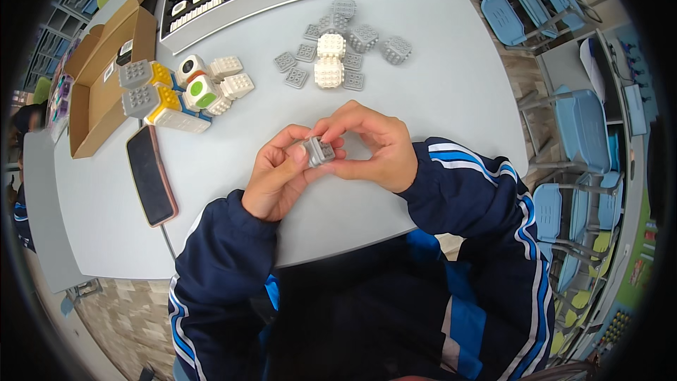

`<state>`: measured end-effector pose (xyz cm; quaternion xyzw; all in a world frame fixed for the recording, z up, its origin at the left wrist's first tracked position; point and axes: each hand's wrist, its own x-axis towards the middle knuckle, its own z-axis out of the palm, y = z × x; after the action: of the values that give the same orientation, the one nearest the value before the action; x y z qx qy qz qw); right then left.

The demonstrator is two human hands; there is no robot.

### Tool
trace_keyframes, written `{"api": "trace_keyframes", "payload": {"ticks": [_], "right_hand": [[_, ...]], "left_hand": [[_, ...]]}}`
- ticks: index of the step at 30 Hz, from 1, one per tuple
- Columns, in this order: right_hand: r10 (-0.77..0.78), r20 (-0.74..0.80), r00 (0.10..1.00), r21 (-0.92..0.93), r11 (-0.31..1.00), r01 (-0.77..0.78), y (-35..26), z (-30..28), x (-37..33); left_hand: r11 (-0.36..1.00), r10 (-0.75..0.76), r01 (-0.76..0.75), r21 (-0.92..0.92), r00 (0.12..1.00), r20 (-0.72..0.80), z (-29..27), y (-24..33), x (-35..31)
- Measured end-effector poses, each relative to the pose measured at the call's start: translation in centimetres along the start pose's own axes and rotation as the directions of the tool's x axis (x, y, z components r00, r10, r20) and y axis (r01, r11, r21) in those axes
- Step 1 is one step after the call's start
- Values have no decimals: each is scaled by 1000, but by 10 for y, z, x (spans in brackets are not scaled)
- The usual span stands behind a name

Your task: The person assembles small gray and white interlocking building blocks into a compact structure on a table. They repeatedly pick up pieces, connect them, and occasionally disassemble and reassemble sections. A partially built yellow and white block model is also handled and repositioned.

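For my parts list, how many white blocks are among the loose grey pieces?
2: one white block amid grey pieces, the other just below it in the picture. Others may be hidden.

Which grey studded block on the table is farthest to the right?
The chunky grey block standing apart, touching no other piece. A similar chunky block and the flat grey pieces all lie to its left.
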<state>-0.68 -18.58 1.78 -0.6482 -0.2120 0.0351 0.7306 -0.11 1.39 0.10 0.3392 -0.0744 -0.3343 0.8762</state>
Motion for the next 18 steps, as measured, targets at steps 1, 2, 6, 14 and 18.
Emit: {"api": "trace_keyframes", "payload": {"ticks": [1, 2, 6, 14, 18], "right_hand": [[-2, -3, 1000, -24, 1000, 2, 2, -1, 0], [-4, -5, 1000, -48, 999, 4, 4, -1, 1], [-61, 43, 997, -294, 953, 71, 2, -10, 2], [-94, 104, 990, -450, 883, 131, 0, -8, 5], [-176, 97, 980, -498, 843, 201, -1, -4, 3]], "left_hand": [[1000, 3, -3, 7, 1000, -17, -1, 0, 0], [1000, 10, -8, 28, 999, -51, -1, 0, 0], [995, 27, -12, 104, 989, -147, 8, 1, 2], [989, 22, 6, 145, 982, -188, 2, -1, -2], [987, 13, 15, 158, 984, -178, 7, 5, -4]]}}
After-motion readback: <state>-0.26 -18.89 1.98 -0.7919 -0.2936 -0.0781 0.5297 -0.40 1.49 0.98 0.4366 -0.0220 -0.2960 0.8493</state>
